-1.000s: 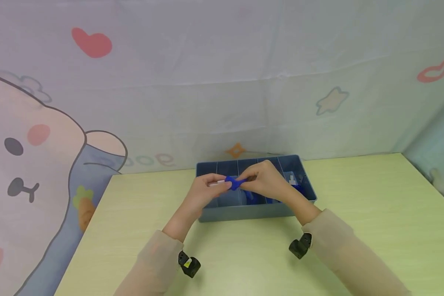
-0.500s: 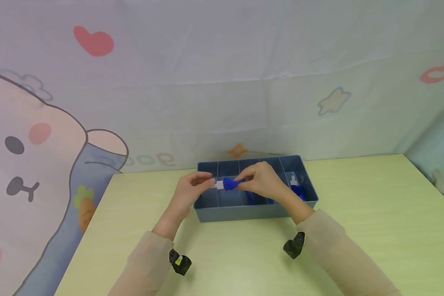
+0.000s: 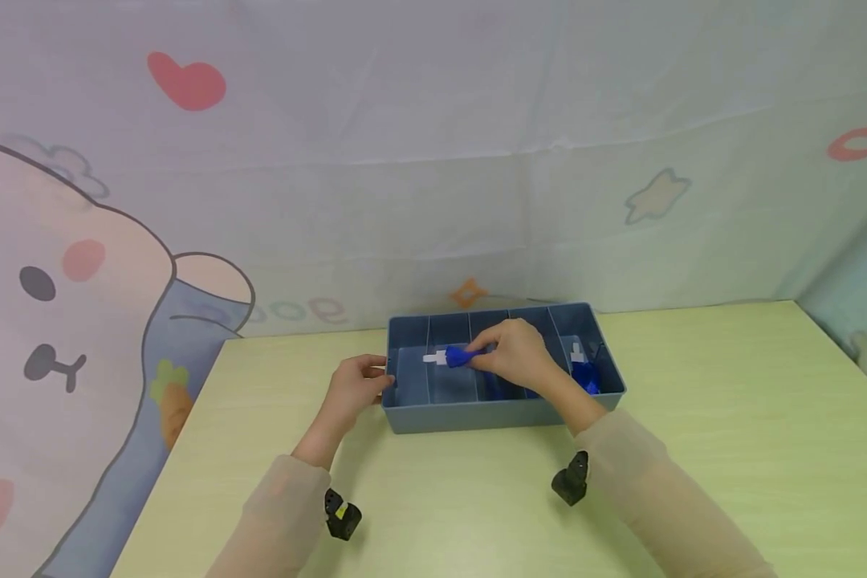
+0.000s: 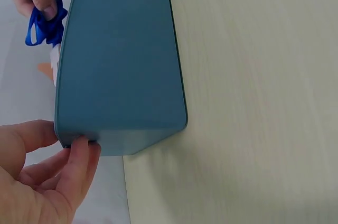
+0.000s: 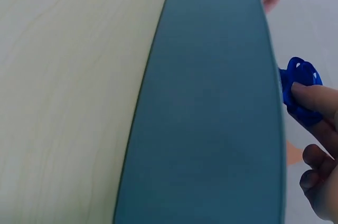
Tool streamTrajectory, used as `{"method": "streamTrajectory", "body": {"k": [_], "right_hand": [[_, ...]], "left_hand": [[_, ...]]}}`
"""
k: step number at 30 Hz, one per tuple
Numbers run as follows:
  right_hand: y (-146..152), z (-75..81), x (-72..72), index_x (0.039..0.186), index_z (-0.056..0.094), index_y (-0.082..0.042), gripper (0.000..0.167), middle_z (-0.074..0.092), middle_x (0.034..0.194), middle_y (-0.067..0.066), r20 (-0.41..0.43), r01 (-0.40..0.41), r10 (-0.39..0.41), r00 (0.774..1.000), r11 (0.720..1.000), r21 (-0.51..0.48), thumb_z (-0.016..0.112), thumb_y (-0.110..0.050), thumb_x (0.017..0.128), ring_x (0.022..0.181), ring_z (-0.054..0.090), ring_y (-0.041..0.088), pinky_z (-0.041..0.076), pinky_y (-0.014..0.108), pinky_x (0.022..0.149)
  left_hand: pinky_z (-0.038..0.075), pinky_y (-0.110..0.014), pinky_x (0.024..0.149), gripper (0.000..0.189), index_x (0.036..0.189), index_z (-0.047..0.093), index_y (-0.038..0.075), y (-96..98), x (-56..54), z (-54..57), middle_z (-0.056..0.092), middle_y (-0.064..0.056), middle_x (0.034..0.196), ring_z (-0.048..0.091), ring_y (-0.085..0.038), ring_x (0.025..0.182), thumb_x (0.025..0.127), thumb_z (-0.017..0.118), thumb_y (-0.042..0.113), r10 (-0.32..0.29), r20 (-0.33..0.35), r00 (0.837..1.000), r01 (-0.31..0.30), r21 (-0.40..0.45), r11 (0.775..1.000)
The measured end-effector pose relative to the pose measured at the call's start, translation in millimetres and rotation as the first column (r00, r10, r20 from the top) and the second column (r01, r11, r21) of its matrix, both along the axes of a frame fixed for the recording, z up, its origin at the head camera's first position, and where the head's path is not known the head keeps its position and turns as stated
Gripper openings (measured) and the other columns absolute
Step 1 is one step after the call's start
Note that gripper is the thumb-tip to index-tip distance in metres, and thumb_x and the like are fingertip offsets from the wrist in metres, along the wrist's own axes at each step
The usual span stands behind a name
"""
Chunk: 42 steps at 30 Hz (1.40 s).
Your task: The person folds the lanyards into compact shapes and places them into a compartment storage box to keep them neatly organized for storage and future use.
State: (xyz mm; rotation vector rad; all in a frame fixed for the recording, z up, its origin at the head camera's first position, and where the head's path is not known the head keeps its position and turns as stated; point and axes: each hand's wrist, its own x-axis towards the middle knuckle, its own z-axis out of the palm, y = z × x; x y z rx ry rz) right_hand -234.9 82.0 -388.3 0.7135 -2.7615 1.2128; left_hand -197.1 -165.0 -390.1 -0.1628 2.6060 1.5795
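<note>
In the head view, my right hand (image 3: 520, 355) pinches a bundled blue ribbon (image 3: 458, 356) between thumb and fingers, above the middle of a blue-grey divided box (image 3: 470, 417). A stepped white end piece (image 3: 435, 359) sticks out of the bundle to the left. The right wrist view shows the ribbon's loops (image 5: 301, 71) at my fingertips. My left hand (image 3: 348, 392) grips the box's left end wall near the rim; in the left wrist view its fingers (image 4: 79, 163) lie against that wall. Some of the ribbon is hidden by the right fingers.
Another blue ribbon bundle (image 3: 585, 375) with a white end lies in the box's rightmost compartment. More blue material (image 3: 497, 388) shows below my right hand. The box stands on a pale yellow-green table (image 3: 477, 498), close to a printed cloth (image 3: 419, 201) behind it.
My left hand has let go of the white end, moved left and down, and taken hold of the box's left end. The right hand still holds the ribbon over the box.
</note>
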Motion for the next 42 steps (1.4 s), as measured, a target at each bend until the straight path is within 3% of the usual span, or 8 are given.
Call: {"method": "streamTrajectory", "body": {"k": [5,13,19,22,25,29,35,42], "right_hand": [[-4.9,-3.5,0.2,0.088,0.077,-0.014,0.013,0.071,0.09,0.004,-0.015,0.055,-0.054,0.998,0.997,0.062,0.074,-0.019,0.076,0.041,0.037,0.008,0.02,0.02,0.039],[-11.3,-5.0,1.9,0.086,0.078,-0.015,0.011,0.071,0.081,0.002,-0.163,0.19,-0.171,0.972,0.976,0.105,0.074,-0.018,0.075,0.049,0.044,0.01,0.027,0.022,0.042],[-19.0,-6.9,3.6,0.083,0.078,-0.019,0.01,0.071,0.083,-0.002,-0.164,0.048,-0.014,0.986,0.977,0.209,0.075,-0.015,0.075,0.067,0.052,0.014,0.042,0.026,0.047],[-21.1,-7.5,2.8,0.083,0.078,-0.019,0.01,0.071,0.08,-0.004,-0.179,-0.015,0.057,0.982,0.974,0.227,0.075,-0.013,0.074,0.079,0.058,0.018,0.052,0.035,0.065],[-22.2,-7.9,2.1,0.081,0.078,-0.017,0.009,0.071,0.079,-0.003,-0.176,-0.052,0.089,0.98,0.977,0.207,0.076,-0.013,0.073,0.082,0.06,0.02,0.05,0.037,0.075],[-24.9,-10.2,2.9,0.079,0.078,-0.018,0.009,0.071,0.079,-0.004,-0.175,-0.098,0.134,0.975,0.974,0.203,0.077,-0.014,0.071,0.076,0.06,0.017,0.045,0.032,0.063],[-31.0,-18.0,8.8,0.079,0.077,-0.022,0.008,0.07,0.078,-0.008,-0.21,-0.145,0.234,0.949,0.919,0.367,0.078,-0.019,0.071,0.075,0.053,0.014,0.03,0.029,0.057],[-33.8,-12.8,10.8,0.087,0.077,-0.026,0.012,0.07,0.085,-0.011,-0.163,-0.161,0.278,0.947,0.846,0.508,0.078,-0.028,0.076,0.07,0.038,0.013,0.022,0.031,0.061]], "left_hand": [[0.054,-0.029,0.062,0.038,0.117,0.058,-0.009,2.7,0.2,-0.1,0.062,-0.023,0.101,0.062,-0.02,0.076,0.08,0.064,-0.005,0.006,-0.004,1.0,-0.007,-0.042,0.999],[0.054,-0.03,0.06,0.043,0.119,0.057,-0.008,2.1,2.0,-3.8,0.06,-0.025,0.102,0.063,-0.021,0.075,0.076,0.06,-0.011,-0.007,-0.02,1.0,0.006,-0.046,0.999],[0.054,-0.033,0.062,0.045,0.121,0.056,-0.007,2.0,3.3,-4.5,0.06,-0.025,0.104,0.063,-0.027,0.084,0.077,0.059,-0.01,-0.012,-0.026,1.0,0.011,-0.034,0.999],[0.053,-0.032,0.062,0.045,0.122,0.055,-0.006,2.2,3.1,-4.2,0.059,-0.025,0.106,0.063,-0.028,0.088,0.078,0.06,-0.01,-0.016,-0.025,1.0,0.015,-0.04,0.999],[0.053,-0.03,0.061,0.045,0.122,0.055,-0.007,2.2,3.5,-3.8,0.059,-0.025,0.106,0.063,-0.03,0.09,0.077,0.061,-0.01,-0.015,-0.021,1.0,0.014,-0.043,0.999],[0.054,-0.03,0.062,0.044,0.12,0.056,-0.008,2.2,3.6,-4.0,0.061,-0.025,0.105,0.063,-0.03,0.09,0.076,0.062,-0.011,-0.005,-0.022,1.0,0.005,-0.034,0.999],[0.054,-0.03,0.063,0.045,0.121,0.055,-0.008,2.4,3.6,-6.0,0.06,-0.027,0.107,0.063,-0.03,0.091,0.077,0.062,-0.011,-0.006,-0.003,1.0,0.006,-0.02,1.0],[0.054,-0.033,0.064,0.045,0.121,0.056,-0.007,2.8,3.8,-5.4,0.06,-0.026,0.106,0.063,-0.028,0.09,0.077,0.062,-0.011,0.001,-0.009,1.0,-0.001,-0.018,1.0]]}}
